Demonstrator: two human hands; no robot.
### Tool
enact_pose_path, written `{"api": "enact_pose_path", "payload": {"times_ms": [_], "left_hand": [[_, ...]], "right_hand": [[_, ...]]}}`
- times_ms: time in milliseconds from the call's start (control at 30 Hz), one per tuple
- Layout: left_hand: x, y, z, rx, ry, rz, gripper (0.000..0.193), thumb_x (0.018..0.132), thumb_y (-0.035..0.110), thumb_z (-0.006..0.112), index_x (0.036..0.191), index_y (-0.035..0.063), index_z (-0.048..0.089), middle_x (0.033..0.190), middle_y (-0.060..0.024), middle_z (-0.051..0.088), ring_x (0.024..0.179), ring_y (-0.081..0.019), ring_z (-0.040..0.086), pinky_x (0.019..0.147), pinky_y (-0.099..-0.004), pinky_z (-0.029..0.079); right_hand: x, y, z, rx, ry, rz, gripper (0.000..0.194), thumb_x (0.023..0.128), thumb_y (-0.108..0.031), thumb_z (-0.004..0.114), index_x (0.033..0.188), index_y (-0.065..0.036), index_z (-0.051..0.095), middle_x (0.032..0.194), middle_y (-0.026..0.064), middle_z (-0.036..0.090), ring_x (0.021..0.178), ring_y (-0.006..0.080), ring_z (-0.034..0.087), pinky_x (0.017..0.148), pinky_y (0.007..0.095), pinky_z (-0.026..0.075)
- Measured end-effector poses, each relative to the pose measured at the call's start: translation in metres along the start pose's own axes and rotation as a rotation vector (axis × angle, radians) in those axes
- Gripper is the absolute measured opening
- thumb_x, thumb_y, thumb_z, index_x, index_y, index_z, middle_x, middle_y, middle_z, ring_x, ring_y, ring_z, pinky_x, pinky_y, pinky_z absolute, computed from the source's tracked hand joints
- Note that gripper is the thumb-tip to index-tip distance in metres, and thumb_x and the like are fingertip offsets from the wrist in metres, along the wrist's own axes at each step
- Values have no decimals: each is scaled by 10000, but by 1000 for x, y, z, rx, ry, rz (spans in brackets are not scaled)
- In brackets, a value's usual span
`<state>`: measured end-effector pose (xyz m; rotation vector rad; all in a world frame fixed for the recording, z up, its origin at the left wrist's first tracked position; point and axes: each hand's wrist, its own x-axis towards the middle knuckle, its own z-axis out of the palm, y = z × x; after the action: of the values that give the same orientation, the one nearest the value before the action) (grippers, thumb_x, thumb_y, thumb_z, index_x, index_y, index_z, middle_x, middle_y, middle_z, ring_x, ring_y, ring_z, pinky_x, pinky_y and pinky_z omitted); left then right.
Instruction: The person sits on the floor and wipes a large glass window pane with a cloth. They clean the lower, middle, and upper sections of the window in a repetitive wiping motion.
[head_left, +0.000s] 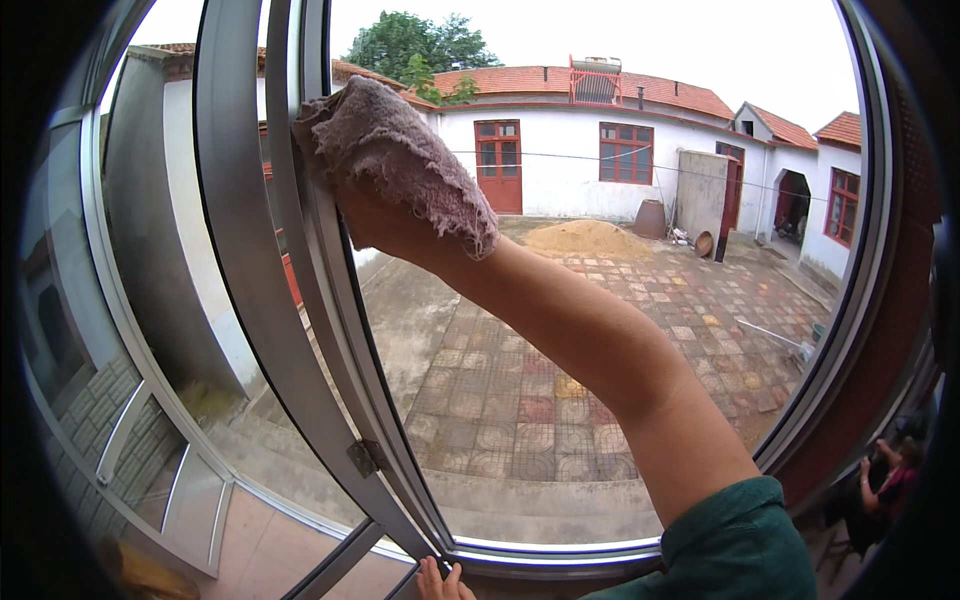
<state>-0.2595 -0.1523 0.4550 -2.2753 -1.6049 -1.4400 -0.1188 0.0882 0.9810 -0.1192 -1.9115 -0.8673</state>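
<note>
My right hand (352, 199) is raised at the upper left with a worn, purplish terry cloth (405, 150) draped over it. The cloth presses against the upright metal frame (289, 112) of a window. Much of the hand is hidden under the cloth, and the bare forearm crosses in front of the large glass pane. At the bottom edge, my left hand (442, 581) rests by the lower corner of the frame, fingers apart, partly cut off by the picture's rim. A metal hinge (366, 456) joins the upright profiles above it.
Left stands a glazed metal door (202, 510). Beyond the pane lies a paved courtyard (510, 420) with a sand heap (585, 238) and white buildings with red doors. A seated person (885, 487) is at the lower right. A dark red curtain or panel borders the window's right side.
</note>
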Motion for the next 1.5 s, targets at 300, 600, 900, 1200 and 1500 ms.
{"api": "enact_pose_path", "payload": {"times_ms": [300, 600, 900, 1200, 1500], "left_hand": [[-19, 18, -28, 76, 92, -20, 382, 879, 15, 562, 1251, 50, 639, 1452, -270, 475, 1352, -449, 448, 1092, -614, 364], [-42, 9, -54, 94, 145, -109, 395, 864, -5, 554, 1250, 43, 623, 1465, -287, 453, 1366, -458, 430, 1096, -623, 337], [-71, -11, -60, 187, 195, -248, 414, 822, 52, 580, 1232, 52, 633, 1457, -291, 449, 1319, -480, 459, 1070, -618, 367], [-52, -12, -53, 196, 129, -260, 395, 835, 50, 590, 1222, 78, 660, 1454, -292, 459, 1297, -488, 471, 1070, -601, 380], [-42, -17, -28, 91, 33, -66, 429, 825, 31, 594, 1249, 52, 653, 1453, -295, 455, 1400, -456, 392, 1099, -661, 331]], "right_hand": [[-148, -133, 10, 744, -436, 676, 230, 873, 83, 527, 1083, 23, 600, 989, 182, 575, 924, 295, 572, 863, 378, 483], [-49, -39, -25, 244, -512, 440, 95, 929, -128, 603, 921, -54, 662, 723, 97, 607, 663, 184, 604, 610, 335, 503], [104, 104, -35, -907, -53, -201, 381, 935, -261, 528, 1285, -122, 590, 1284, 111, 605, 1224, 263, 535, 1023, 471, 408], [2, -4, 2, -19, -178, 296, 187, 922, -179, 575, 1030, -55, 662, 948, 137, 616, 875, 287, 605, 810, 436, 491], [-53, -55, -38, 173, -365, 161, 113, 860, -95, 609, 767, -44, 570, 775, 112, 538, 796, 288, 560, 790, 375, 493]]}}
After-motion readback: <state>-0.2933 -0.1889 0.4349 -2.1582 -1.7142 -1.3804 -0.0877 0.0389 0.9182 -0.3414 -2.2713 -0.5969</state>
